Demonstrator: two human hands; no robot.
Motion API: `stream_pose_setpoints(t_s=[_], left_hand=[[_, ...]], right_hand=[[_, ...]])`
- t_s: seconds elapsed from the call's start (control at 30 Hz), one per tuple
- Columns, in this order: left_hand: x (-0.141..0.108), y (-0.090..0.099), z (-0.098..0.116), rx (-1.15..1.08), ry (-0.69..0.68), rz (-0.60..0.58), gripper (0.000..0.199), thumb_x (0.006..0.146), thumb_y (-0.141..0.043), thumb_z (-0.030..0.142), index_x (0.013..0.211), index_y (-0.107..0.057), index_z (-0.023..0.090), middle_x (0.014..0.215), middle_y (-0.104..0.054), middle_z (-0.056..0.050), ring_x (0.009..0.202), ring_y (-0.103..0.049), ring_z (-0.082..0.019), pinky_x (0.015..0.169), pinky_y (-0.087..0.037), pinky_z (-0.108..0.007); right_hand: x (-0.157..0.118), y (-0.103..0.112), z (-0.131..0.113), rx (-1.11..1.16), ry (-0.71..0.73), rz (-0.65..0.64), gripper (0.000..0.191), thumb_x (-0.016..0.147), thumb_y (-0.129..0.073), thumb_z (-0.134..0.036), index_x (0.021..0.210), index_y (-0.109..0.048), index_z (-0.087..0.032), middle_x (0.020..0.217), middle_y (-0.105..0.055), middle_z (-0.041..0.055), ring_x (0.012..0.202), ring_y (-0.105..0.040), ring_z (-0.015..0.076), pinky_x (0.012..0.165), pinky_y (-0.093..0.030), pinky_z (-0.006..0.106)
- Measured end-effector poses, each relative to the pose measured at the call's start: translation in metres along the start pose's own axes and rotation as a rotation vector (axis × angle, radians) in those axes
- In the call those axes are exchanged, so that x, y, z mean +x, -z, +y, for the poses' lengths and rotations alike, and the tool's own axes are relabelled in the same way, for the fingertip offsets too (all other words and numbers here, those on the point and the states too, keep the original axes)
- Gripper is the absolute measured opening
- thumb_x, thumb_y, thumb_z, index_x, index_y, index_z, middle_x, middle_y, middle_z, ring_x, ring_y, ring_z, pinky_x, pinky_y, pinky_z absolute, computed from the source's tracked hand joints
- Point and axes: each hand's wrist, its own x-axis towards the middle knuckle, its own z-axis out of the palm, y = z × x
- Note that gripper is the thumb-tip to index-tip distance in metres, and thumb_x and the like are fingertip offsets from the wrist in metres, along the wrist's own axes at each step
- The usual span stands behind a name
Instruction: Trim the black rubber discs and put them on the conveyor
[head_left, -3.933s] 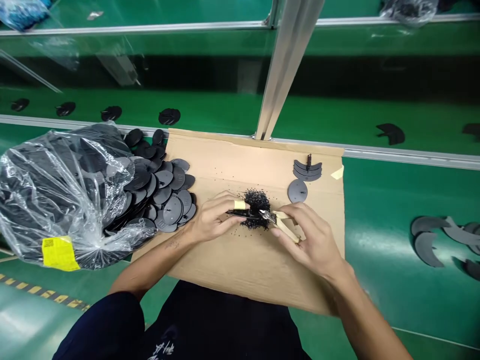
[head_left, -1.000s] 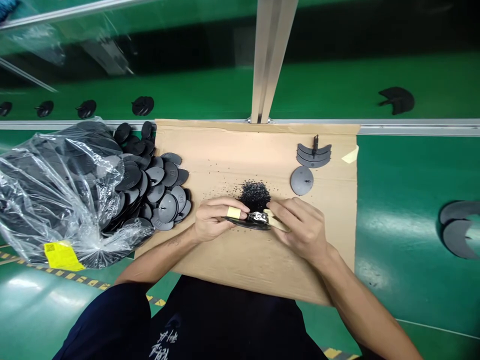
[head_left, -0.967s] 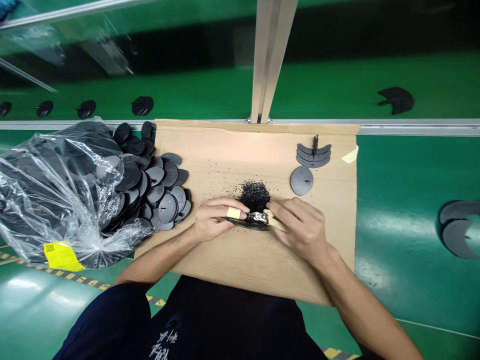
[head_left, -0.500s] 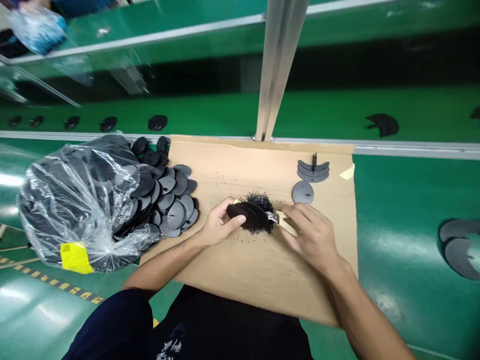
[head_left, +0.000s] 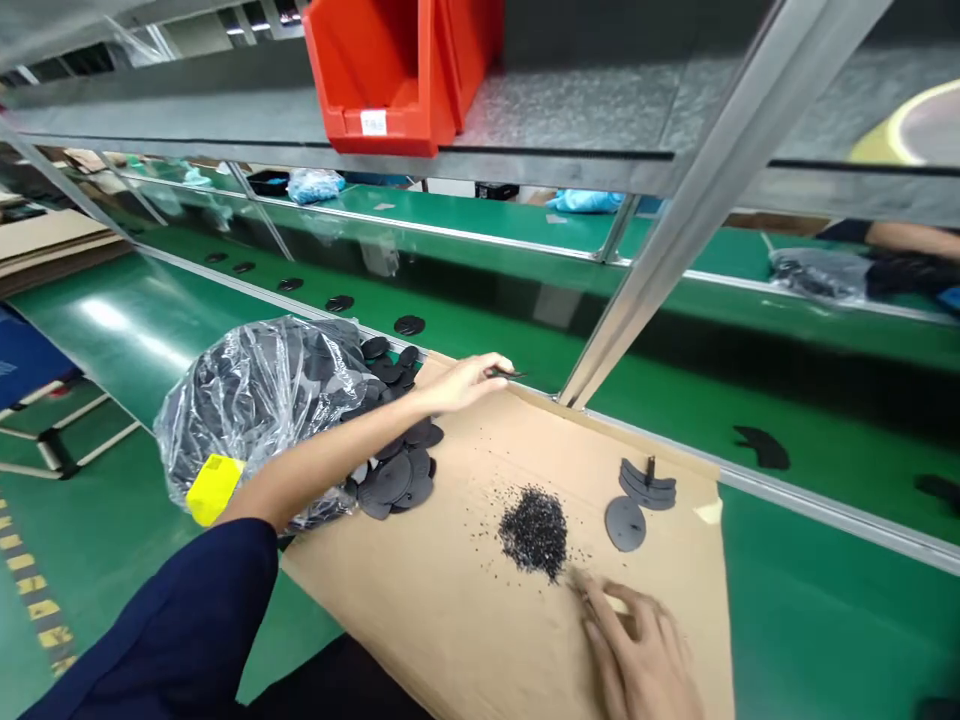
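Observation:
My left hand [head_left: 471, 384] is stretched out over the far edge of the cardboard sheet [head_left: 465, 600], pinching a dark round plastic part [head_left: 510, 374] seen nearly edge-on. Low on the right of the cardboard, my right hand [head_left: 649, 645] is closed around a pair of nippers; a bit of their pale handle [head_left: 616, 604] shows between the fingers, and their tip is blurred. Between the hands lies a heap of small black plastic clippings [head_left: 534, 530]. A grey disc [head_left: 625, 524] and a curved black piece with a stem [head_left: 648, 485] rest beyond my right hand.
At left, a clear plastic bag [head_left: 262, 400] spills black discs [head_left: 397, 480]. Past the metal rail, several black parts [head_left: 409, 325] sit spaced along the green belt [head_left: 495, 335]. An upright post [head_left: 675, 250] and a shelf with a red bin [head_left: 382, 80] stand ahead. Another person's arm [head_left: 915, 240] shows far right.
My left hand has moved from above the clippings toward the belt with the round part. My right hand has drawn back with the nippers. The view has tilted up and turned.

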Motion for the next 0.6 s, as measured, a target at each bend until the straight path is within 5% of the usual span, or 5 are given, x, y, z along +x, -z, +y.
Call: stream_pose_setpoints(t_s=[0.13,0.23,0.4,0.6], left_hand=[[0.053,0.011,-0.033,0.130,0.026,0.002,0.029,0.088,-0.067,0.015,0.117,-0.066,0.016,0.133,-0.067,-0.012,0.126,-0.059,-0.028,0.117,-0.040,-0.045],[0.073,0.008,-0.054,0.175,0.106,-0.023,0.025,0.089,-0.068,0.013,0.114,-0.067,0.015,0.126,-0.070,-0.011,0.120,-0.062,-0.026,0.113,-0.045,-0.045],[0.081,0.000,-0.075,0.237,0.245,-0.043,0.034,0.100,-0.064,0.037,0.125,-0.063,0.015,0.126,-0.066,-0.010,0.110,-0.067,-0.023,0.095,-0.059,-0.045],[0.070,0.011,-0.066,0.334,0.211,-0.072,0.027,0.093,-0.066,0.031,0.114,-0.069,0.014,0.128,-0.069,-0.015,0.124,-0.063,-0.030,0.110,-0.049,-0.045]], right_hand=[[-0.018,-0.006,-0.018,-0.004,-0.095,0.064,0.054,0.101,-0.047,-0.032,0.154,-0.043,-0.037,0.116,-0.064,0.0142,0.101,-0.065,0.0339,0.083,-0.057,0.055],[-0.022,-0.007,-0.029,-0.013,-0.126,0.103,0.055,0.100,-0.048,-0.032,0.154,-0.042,-0.038,0.121,-0.064,0.0153,0.103,-0.066,0.0366,0.083,-0.058,0.059],[-0.028,-0.005,-0.035,0.002,-0.173,0.106,0.048,0.100,-0.053,-0.040,0.148,-0.052,-0.035,0.123,-0.065,0.0154,0.110,-0.066,0.0386,0.083,-0.060,0.058],[-0.033,0.020,-0.037,0.121,-0.228,0.042,0.044,0.099,-0.057,-0.041,0.141,-0.057,-0.029,0.129,-0.066,0.0139,0.119,-0.067,0.0328,0.092,-0.062,0.050]])
